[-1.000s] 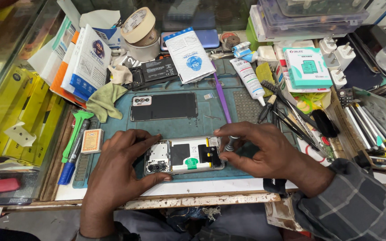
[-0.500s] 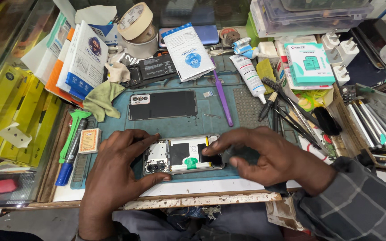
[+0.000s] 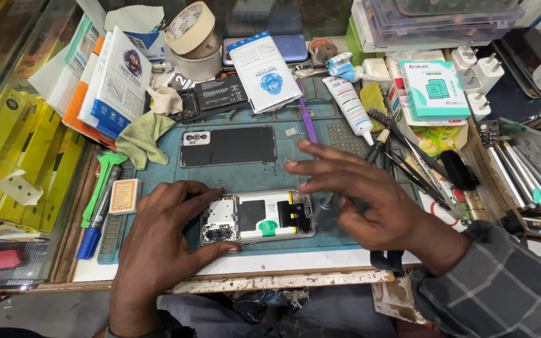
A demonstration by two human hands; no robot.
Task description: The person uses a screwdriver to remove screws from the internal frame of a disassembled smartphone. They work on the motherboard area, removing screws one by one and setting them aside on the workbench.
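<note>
An opened phone (image 3: 258, 216), its back off and inner parts showing, lies on a teal work mat (image 3: 245, 178). My left hand (image 3: 164, 235) clasps the phone's left end, beside the camera cluster. My right hand (image 3: 361, 194) hovers over the phone's right end, fingers spread and stretched to the left. A grey tool handle (image 3: 322, 211) pokes out from under its palm; whether the hand grips it is hidden. A black phone back cover (image 3: 228, 146) lies flat on the mat just beyond.
A purple pry stick (image 3: 308, 122), a white glue tube (image 3: 350, 106) and black tweezers and brushes (image 3: 408, 156) lie to the right. A green cloth (image 3: 142, 138), a tape roll (image 3: 189, 25), boxes and packets crowd the back. A blue marker (image 3: 92, 228) lies at left.
My right hand has lifted off the phone's right end and spread its fingers. My left hand stays on the phone's left end.
</note>
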